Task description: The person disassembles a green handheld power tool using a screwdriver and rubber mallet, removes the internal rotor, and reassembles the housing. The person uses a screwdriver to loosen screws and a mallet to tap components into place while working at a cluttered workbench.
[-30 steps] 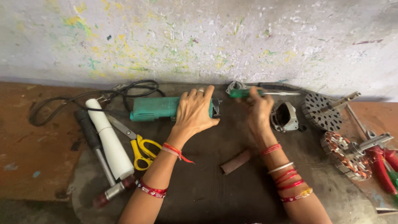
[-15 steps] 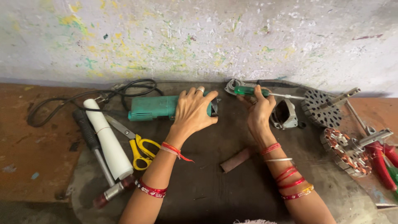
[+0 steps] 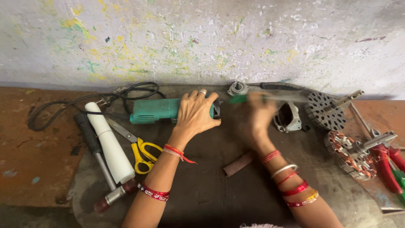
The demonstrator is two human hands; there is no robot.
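The left hand (image 3: 195, 113) is lying palm-down over the front end of the green grinder (image 3: 157, 110), its fingers spread wide and curling over the body rather than closing round it, pinning it to the dark mat (image 3: 211, 185). The grinder is lying on its side near the mat's far edge, close under the paint-flecked wall (image 3: 202, 38), with its black cord (image 3: 84, 103) looping off to the left.

The right hand (image 3: 258, 119) is blurring, so its grip is hard to read; it seems to be closing round a green-handled tool (image 3: 238, 99) whose shaft is pointing right, just past the grinder's head. How tightly the fingers are shut cannot be told.

A small metal housing (image 3: 237, 88) is sitting by the wall just above that tool, and a grey gear case (image 3: 287, 117) is lying just right of the hand.

Left of the forearm, yellow scissors (image 3: 141, 150), a white tube (image 3: 109, 141) and a black-handled driver (image 3: 90, 143) are crowding the mat's left edge. At the right, 2 motor parts (image 3: 324, 110) and red pliers (image 3: 386, 166) are filling the edge. A short brown roll (image 3: 238, 164) is lying between the 2 forearms; the mat around it is otherwise open.
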